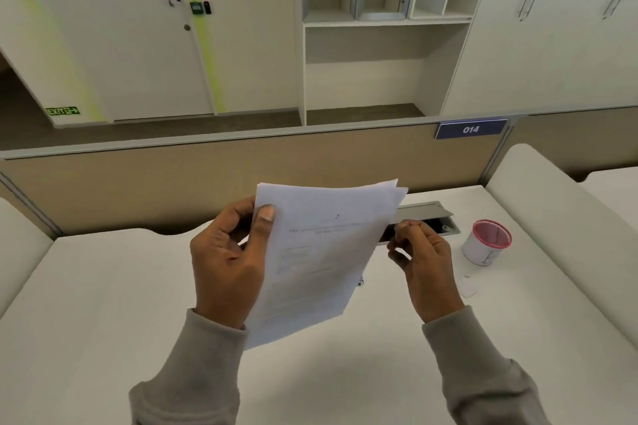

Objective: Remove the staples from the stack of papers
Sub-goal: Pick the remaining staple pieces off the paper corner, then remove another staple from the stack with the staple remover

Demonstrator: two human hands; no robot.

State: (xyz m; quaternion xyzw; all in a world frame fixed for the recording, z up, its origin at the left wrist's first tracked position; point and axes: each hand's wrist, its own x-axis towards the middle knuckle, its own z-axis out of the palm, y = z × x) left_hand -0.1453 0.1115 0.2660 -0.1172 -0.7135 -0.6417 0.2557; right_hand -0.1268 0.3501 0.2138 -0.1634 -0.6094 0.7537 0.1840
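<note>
The white desk (103, 304) lay under everything. The stack of papers (321, 252) was held up off it, between the two hands, its long axis running from near the left wrist up and away toward the partition, leaning slightly right. The left hand (228, 262) grasped the stack's upper left corner, thumb flat on the front sheet and fingers behind. The right hand (424, 262) sat just beside the stack's right edge with its fingers curled and tips pinched together. Whether they pinched the edge, a staple or nothing could not be told. Right of the stack and well apart stood a pink-rimmed cup (486, 245). No staple showed clearly, so the nearer right hand likely had to search the top edge.
</note>
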